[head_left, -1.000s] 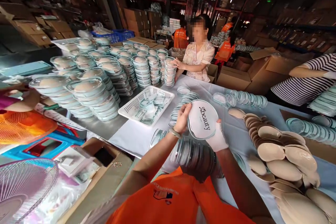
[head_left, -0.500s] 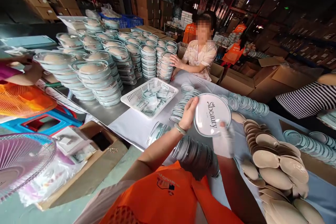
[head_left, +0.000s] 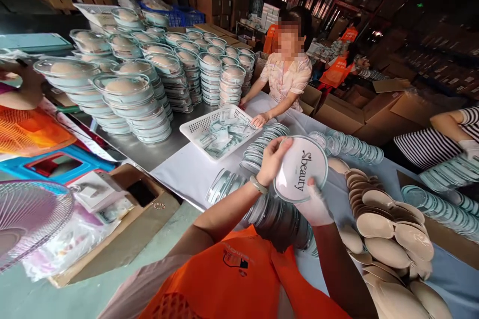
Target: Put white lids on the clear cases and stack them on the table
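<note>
The round white case printed "beauty" (head_left: 300,175) is held upright above the white-covered tabletop (head_left: 187,179), face readable. The bare left hand (head_left: 272,159) pinches its rim; the white-gloved right hand (head_left: 316,205) closes its grip underneath, steadying it beside the beige sponge puffs (head_left: 389,229).

Glossy, smooth plastic lid (head_left: 300,175), matt beige sponge puffs (head_left: 389,237), white perforated plastic basket (head_left: 194,132), seemingly cloth-covered table (head_left: 187,177).

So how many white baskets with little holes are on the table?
1. The white basket sits on the table, beyond the left hand and right hand holding the round lid. Others may be hidden behind the stacks.
</note>
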The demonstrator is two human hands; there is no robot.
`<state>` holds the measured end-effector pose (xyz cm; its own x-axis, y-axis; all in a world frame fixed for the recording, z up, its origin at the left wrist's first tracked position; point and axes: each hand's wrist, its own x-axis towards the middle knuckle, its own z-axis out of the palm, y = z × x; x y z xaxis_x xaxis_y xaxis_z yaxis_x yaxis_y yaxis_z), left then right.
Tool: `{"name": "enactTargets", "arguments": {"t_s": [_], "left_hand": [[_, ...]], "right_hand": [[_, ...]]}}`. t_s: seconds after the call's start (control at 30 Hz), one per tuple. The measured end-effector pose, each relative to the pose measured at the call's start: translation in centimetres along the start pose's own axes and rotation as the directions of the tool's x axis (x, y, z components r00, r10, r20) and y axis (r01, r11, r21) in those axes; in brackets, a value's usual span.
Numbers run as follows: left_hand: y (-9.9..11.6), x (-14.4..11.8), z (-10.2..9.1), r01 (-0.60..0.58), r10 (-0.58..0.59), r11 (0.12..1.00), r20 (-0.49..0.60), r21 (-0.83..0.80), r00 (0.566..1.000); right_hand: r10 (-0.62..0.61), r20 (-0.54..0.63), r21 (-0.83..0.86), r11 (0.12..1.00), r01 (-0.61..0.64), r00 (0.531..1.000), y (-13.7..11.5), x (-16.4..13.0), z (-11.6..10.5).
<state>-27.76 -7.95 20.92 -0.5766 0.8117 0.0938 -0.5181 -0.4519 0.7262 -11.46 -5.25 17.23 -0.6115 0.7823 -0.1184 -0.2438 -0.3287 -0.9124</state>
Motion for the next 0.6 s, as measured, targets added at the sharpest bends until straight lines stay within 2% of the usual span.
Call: {"name": "enactTargets", "arguments": {"t_s": [0.03, 0.1, 0.13, 0.2, 0.23, 0.27, 0.3, 0.37, 0.4, 0.43, 0.47, 0.5, 0.6], "left_hand": [[-0.1, -0.1, 0.3, -0.004, 0.003, 1.0, 0.036, 0.021, 0.999], [-0.8, -0.1, 0.4, 0.005, -0.007, 1.0, 0.102, 0.022, 0.995], [-1.2, 0.0, 0.1, 0.015, -0.016, 1.0, 0.135, 0.006, 0.991], [-2.3, 0.1, -1.2, 0.038, -0.032, 0.999, 0.243, -0.019, 0.97], [-2.8, 0.1, -2.2, 0.036, -0.031, 0.999, 0.32, -0.008, 0.947], [-3.3, 0.1, -3.3, 0.02, -0.029, 0.999, 0.413, 0.027, 0.91], [-3.7, 0.1, -4.4, -0.02, -0.021, 0.997, 0.499, 0.077, 0.867], [-4.5, 0.0, -6.4, -0.183, 0.037, 0.965, 0.598, 0.186, 0.8], [-4.9, -0.1, -7.3, -0.278, 0.075, 0.931, 0.621, 0.236, 0.781], [-5.3, -0.2, -8.0, -0.359, 0.108, 0.889, 0.633, 0.283, 0.767], [-5.7, -0.4, -8.5, -0.416, 0.127, 0.849, 0.638, 0.327, 0.76], [-6.1, -0.5, -9.0, -0.445, 0.127, 0.818, 0.641, 0.364, 0.757], [-7.4, -0.4, -10.5, -0.437, 0.083, 0.787, 0.627, 0.436, 0.774]], "right_hand": [[-0.027, -0.03, -0.041, 0.999, 0.026, 0.999, 0.3, 0.1, -0.4], [-0.16, -0.114, -0.12, 0.982, 0.146, 0.981, 0.3, 0.4, -1.1], [-0.246, -0.167, -0.167, 0.961, 0.218, 0.955, -0.1, 0.4, -1.6], [-0.439, -0.275, -0.332, 0.878, 0.344, 0.856, -1.7, 0.1, -2.8], [-0.533, -0.284, -0.469, 0.802, 0.369, 0.797, -2.8, -0.3, -3.6], [-0.63, -0.238, -0.632, 0.679, 0.375, 0.74, -3.9, -0.8, -4.6], [-0.699, -0.124, -0.781, 0.507, 0.366, 0.704, -4.9, -1.5, -5.6], [-0.695, 0.18, -0.928, 0.115, 0.355, 0.696, -6.5, -2.9, -7.7], [-0.652, 0.297, -0.933, -0.044, 0.356, 0.697, -6.9, -3.5, -8.5], [-0.624, 0.361, -0.926, -0.15, 0.346, 0.694, -7.0, -4.0, -9.2], [-0.618, 0.374, -0.926, -0.208, 0.315, 0.691, -6.9, -4.2, -9.7], [-0.626, 0.351, -0.936, -0.226, 0.269, 0.696, -6.6, -4.3, -10.0], [-0.648, 0.224, -0.974, -0.178, 0.141, 0.728, -5.2, -3.9, -10.4]]}}
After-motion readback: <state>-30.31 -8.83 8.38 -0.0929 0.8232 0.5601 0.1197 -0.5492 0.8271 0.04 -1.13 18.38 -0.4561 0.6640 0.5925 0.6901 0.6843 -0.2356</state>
